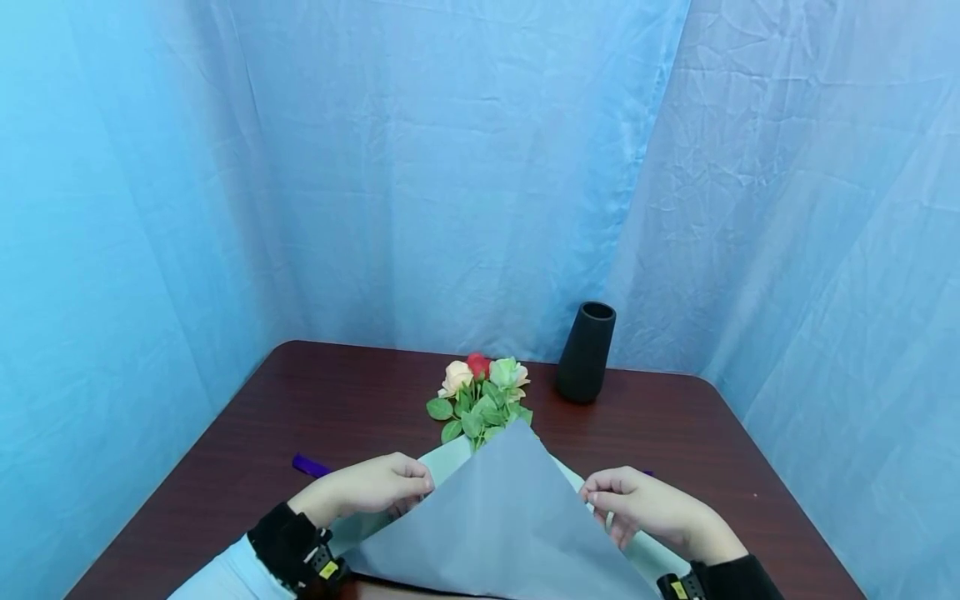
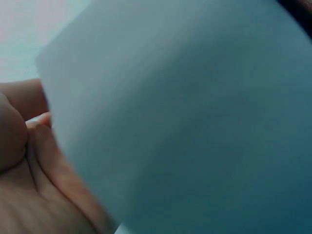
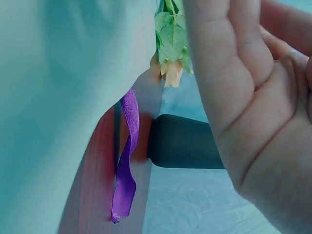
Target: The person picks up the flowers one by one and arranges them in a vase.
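A sheet of wrapping paper (image 1: 502,525), grey-blue on its front face and pale green along its sides, is raised to a point before a bunch of roses (image 1: 486,398). Red, cream and pale green blooms with leaves stick out beyond it; their stems are hidden. My left hand (image 1: 378,486) pinches the paper's left edge, and in the left wrist view the sheet covers the fingertips. On the opposite side my right hand (image 1: 648,510) has thumb and forefinger pinched at the right edge. A purple ribbon (image 3: 127,165) emerges from under the paper.
Behind the roses to the right, a dark tapered vase (image 1: 587,354) stands upright. The other ribbon end (image 1: 310,466) lies by my left wrist. All this is on a dark brown table (image 1: 337,400), with blue curtains (image 1: 450,167) around its back and sides.
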A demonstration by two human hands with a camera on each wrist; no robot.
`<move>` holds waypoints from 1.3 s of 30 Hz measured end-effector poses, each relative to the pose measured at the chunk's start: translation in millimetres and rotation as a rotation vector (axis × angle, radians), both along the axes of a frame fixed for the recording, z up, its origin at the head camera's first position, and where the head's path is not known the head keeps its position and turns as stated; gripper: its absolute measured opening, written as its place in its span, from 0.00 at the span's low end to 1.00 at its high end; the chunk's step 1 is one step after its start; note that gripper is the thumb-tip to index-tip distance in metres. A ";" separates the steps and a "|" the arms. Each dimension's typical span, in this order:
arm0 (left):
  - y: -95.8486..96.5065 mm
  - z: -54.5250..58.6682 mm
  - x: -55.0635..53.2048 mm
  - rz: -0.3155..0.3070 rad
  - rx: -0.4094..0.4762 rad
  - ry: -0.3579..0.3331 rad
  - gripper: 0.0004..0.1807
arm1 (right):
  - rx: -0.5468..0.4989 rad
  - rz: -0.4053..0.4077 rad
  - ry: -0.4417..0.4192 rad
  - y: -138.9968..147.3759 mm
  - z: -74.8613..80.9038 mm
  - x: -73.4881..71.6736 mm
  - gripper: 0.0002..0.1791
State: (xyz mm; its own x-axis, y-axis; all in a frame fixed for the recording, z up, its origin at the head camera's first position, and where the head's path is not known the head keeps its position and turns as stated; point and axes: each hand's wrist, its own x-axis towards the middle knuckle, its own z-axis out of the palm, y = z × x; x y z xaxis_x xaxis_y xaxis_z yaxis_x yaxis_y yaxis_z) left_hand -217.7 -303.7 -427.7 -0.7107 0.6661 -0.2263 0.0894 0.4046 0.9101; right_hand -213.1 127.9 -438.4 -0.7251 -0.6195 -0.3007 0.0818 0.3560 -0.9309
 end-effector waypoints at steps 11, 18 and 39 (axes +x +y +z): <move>-4.6 2.3 3.3 -0.174 -0.088 0.077 0.14 | 0.088 0.049 0.065 1.6 0.2 7.5 0.19; -6.6 2.4 3.7 -0.246 -0.148 0.112 0.27 | 0.126 0.156 0.281 0.8 -3.9 10.4 0.25; 6.1 -3.2 25.7 -0.290 -0.524 0.452 0.50 | 0.393 0.275 0.522 -20.1 -16.3 38.0 0.48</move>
State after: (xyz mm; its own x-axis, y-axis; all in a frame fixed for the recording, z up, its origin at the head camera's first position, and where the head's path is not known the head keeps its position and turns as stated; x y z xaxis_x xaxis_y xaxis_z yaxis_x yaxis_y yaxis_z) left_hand -192.0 -297.6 -430.9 -0.6219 0.7262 -0.2930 0.5781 0.6782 0.4538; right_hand -175.2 107.8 -454.7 -0.6683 -0.7178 -0.1952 -0.4813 0.6173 -0.6223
